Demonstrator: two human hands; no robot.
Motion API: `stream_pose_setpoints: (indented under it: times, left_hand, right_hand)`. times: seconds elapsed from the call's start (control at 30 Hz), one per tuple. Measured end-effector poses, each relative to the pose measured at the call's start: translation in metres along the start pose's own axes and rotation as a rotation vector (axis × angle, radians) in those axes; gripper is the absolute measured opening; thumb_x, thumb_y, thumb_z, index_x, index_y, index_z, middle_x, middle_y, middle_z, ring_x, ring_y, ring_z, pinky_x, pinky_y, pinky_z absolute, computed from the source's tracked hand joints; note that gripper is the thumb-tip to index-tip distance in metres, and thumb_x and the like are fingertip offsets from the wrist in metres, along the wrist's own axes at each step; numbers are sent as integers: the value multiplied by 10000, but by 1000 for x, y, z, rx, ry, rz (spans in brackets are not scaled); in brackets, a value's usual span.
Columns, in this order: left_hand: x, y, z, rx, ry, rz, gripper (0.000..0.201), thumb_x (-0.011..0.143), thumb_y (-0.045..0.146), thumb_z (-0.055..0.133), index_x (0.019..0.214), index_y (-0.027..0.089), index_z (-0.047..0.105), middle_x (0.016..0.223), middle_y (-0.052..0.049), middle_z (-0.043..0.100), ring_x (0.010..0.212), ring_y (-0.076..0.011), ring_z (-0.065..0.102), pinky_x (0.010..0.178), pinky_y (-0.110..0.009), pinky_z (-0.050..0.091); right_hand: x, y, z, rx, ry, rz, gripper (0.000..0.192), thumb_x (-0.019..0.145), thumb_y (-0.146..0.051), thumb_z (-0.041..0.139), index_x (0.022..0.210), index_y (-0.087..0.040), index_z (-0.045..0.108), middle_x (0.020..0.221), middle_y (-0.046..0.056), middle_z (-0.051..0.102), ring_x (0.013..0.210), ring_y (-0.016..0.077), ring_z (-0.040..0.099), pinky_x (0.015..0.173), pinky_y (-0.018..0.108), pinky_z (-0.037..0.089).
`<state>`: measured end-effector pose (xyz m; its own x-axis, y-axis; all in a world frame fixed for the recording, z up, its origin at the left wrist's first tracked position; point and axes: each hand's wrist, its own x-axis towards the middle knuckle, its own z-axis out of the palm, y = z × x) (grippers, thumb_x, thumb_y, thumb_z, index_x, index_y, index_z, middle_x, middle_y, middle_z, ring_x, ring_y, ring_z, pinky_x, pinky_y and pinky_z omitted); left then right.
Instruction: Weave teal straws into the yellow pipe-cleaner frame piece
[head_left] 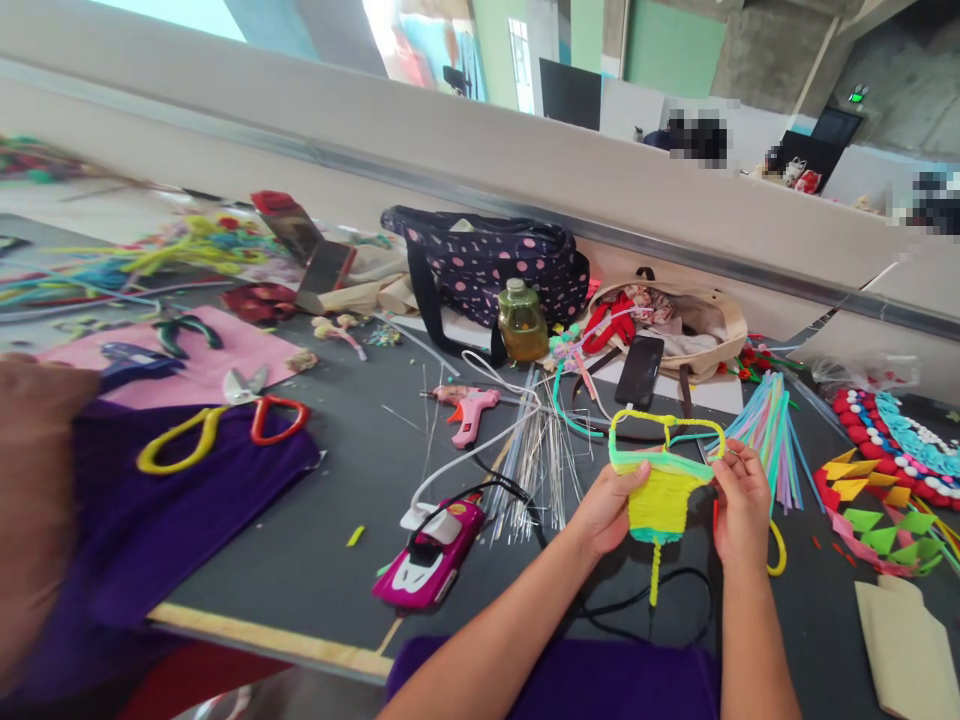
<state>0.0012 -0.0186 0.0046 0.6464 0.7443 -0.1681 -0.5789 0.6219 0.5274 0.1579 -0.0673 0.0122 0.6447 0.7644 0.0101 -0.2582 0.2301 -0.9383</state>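
Note:
Between my two hands is a yellow and mint-green pipe-cleaner craft piece (658, 508), with an open looped frame on top, a tightly wound yellow body and a twisted stem hanging down. My left hand (616, 508) pinches its left side, thumb in front on the green band. At the upper right corner, my right hand (741, 492) is closed on the frame with thumb and fingers. Partly hidden beside my right wrist is a yellow-handled tool (778, 552). Pastel pipe cleaners (772, 440) fan out behind the right hand. A black phone (639, 370) lies just beyond the piece.
A pink glue gun (474, 412), bundled wires (541, 460) and a magenta car-shaped power strip (431, 555) with cables lie left of my hands. Scissors (259, 405) rest further left, near another person's arm (34, 500). A patterned bag (487, 260) and bottle (523, 325) stand behind.

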Motion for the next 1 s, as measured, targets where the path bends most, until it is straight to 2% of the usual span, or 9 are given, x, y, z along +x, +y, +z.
stream_pose_setpoints:
  times: [0.17, 0.27, 0.43, 0.57, 0.67, 0.83, 1.0]
  left_hand:
    - [3, -4, -5, -38, -48, -90, 405, 741, 215, 734, 1114, 83, 645, 1006, -165, 722, 945, -290, 681, 938, -405, 460]
    - [4, -4, -6, -38, -53, -83, 396, 746, 212, 730, 1113, 88, 648, 990, -159, 726, 951, -286, 680, 939, -397, 461]
    - [1, -2, 0, -4, -7, -6, 401, 720, 213, 753, 1090, 89, 661, 1006, -162, 723, 955, -296, 678, 922, -419, 473]
    - [-3, -4, 6, 41, 34, 24, 396, 703, 222, 770, 1064, 89, 676, 971, -161, 730, 948, -299, 679, 908, -426, 479]
    - [-5, -6, 8, 52, 39, 27, 397, 690, 226, 781, 1050, 90, 685, 965, -160, 732, 958, -304, 675, 905, -427, 479]
    - [-4, -5, 7, 41, 32, 25, 421, 688, 239, 783, 1070, 94, 680, 979, -164, 728, 935, -298, 682, 906, -431, 477]
    - [-4, -4, 5, 39, 45, 20, 432, 690, 230, 779, 1084, 92, 671, 959, -163, 731, 906, -292, 689, 898, -430, 481]
  right_hand:
    - [2, -4, -2, 267, -176, 189, 363, 640, -278, 764, 970, -247, 617, 790, -33, 564, 716, 119, 541, 641, 246, 444]
    - [2, -4, -2, 314, -218, 221, 343, 641, -282, 771, 949, -248, 621, 788, -33, 549, 721, 116, 530, 653, 249, 446]
    - [-1, -4, 4, 83, -119, 23, 434, 683, -345, 752, 1064, -252, 566, 843, -28, 574, 766, 121, 556, 712, 255, 444]
    - [-5, -1, 9, -81, -13, -128, 557, 670, -349, 768, 1147, -235, 504, 803, -35, 566, 746, 124, 558, 738, 275, 452]
    - [-8, 0, 10, -170, 51, -209, 557, 698, -366, 744, 1170, -212, 490, 780, -29, 565, 719, 125, 556, 716, 278, 453]
    - [-7, 0, 8, -252, 114, -278, 492, 725, -401, 712, 1128, -188, 527, 741, -27, 566, 680, 119, 556, 670, 260, 440]
    - [-4, -1, 5, -231, 159, -263, 469, 687, -386, 749, 1064, -182, 555, 763, -8, 609, 703, 131, 584, 675, 264, 455]
